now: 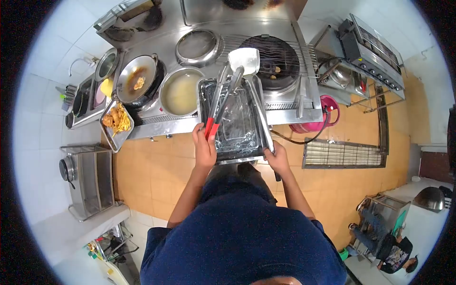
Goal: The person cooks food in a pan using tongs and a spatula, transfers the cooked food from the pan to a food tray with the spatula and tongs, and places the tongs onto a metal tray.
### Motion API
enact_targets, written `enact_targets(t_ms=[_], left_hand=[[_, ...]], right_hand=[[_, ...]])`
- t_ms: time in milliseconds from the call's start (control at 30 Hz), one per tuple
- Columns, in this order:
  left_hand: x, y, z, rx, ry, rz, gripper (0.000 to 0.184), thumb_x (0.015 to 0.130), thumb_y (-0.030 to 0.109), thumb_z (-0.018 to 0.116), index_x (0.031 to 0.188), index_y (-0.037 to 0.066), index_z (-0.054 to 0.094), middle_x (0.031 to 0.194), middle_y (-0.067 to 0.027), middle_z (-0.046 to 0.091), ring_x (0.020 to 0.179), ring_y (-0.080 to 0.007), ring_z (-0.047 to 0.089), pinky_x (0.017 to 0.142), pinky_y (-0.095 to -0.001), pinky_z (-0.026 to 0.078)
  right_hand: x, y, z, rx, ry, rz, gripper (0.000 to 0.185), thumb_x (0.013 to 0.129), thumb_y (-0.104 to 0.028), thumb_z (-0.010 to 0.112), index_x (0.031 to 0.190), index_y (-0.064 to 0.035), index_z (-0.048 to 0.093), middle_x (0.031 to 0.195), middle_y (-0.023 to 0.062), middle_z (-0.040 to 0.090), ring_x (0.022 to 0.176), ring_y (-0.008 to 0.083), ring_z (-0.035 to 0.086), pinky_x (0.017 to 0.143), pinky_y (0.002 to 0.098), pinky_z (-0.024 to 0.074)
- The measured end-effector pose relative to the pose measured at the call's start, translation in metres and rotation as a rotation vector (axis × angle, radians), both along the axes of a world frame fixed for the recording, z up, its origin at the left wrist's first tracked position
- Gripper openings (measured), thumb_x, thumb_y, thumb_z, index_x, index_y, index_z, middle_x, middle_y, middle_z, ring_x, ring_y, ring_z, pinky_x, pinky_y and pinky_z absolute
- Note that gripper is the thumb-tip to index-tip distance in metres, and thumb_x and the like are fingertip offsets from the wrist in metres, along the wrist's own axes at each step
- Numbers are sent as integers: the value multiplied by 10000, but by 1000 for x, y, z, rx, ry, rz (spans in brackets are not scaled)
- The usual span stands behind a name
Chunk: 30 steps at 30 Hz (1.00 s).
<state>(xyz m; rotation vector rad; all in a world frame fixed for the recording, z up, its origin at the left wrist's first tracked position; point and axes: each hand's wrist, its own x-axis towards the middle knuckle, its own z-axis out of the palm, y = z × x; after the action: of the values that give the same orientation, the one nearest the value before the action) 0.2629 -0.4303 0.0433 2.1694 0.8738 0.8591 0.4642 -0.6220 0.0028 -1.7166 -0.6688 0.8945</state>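
Observation:
In front of my body is a dark rectangular tray (236,137), its inside wet or greasy with whitish smears. My left hand (205,148) is closed at the tray's left side, around the red grips of metal tongs (221,102) that lie over the tray. At the right edge, my right hand (277,156) grips the long handle of a metal spatula (245,61) against the tray. The spatula's broad blade points away from me, over the stove. How far my fingers wrap under the tray is hidden.
A wok (137,78) with brown liquid and a pot (181,92) of cloudy liquid sit on the stove (159,124). Fried food fills a small tray (115,138) at left. A pink gas cylinder (327,114) and floor grate (344,154) are right. Another person (396,251) is behind, lower right.

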Motion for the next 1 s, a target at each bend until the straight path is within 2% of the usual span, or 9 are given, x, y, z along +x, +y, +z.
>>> enact_targets(t_ms=[267,300,433,567,733,867,1000], left_hand=[[-41,15,-27,-46,-41,7,296,1017,114,456,1218,-103,453,1305,-310,403,1236,-441,413,1053,-472,343],[-47,19,-23,-53,-52,-5,296,1008,95,461,1227,-104,446,1312,-312,395,1223,-450,421,1055,-466,345],[-82,39,-29,-50,-24,-34,314,1013,115,447,1237,-105,442,1332,-310,381,1222,-441,423,1050,-471,347],[-113,67,-32,-41,-28,-60,314,1014,123,451,1230,-104,444,1340,-308,377,1223,-428,425,1041,-469,356],[-152,81,-30,-142,-31,-63,329,1035,180,397,1209,-82,494,1316,-274,399,1237,-397,397,1061,-459,321],[-170,96,-29,-95,-9,-92,302,1027,132,436,1235,-86,454,1354,-292,371,1222,-422,425,1035,-463,359],[-173,107,-18,-73,-32,-122,306,1035,158,430,1221,-81,468,1347,-291,376,1230,-430,416,1043,-472,344]], right_hand=[[-37,15,9,-55,-69,-5,121,902,-76,589,918,44,579,695,92,621,577,148,606,546,310,500],[-45,19,7,-48,-16,-17,130,902,-81,595,939,43,587,696,88,615,587,142,605,548,307,501],[-84,31,0,-27,28,-47,128,907,-81,593,954,38,593,713,64,592,579,134,569,536,299,476],[-122,46,-34,32,-49,-57,73,923,-49,575,933,23,579,708,43,588,589,111,564,536,275,474],[-170,67,-14,12,4,-122,51,926,-32,576,910,16,573,702,35,590,592,96,567,533,257,478],[-181,62,-62,-9,-177,-79,49,925,-37,578,909,9,579,689,29,586,581,98,569,520,265,473],[-192,70,-38,9,-134,-111,78,921,-66,583,914,12,583,688,30,588,581,101,577,512,273,466]])
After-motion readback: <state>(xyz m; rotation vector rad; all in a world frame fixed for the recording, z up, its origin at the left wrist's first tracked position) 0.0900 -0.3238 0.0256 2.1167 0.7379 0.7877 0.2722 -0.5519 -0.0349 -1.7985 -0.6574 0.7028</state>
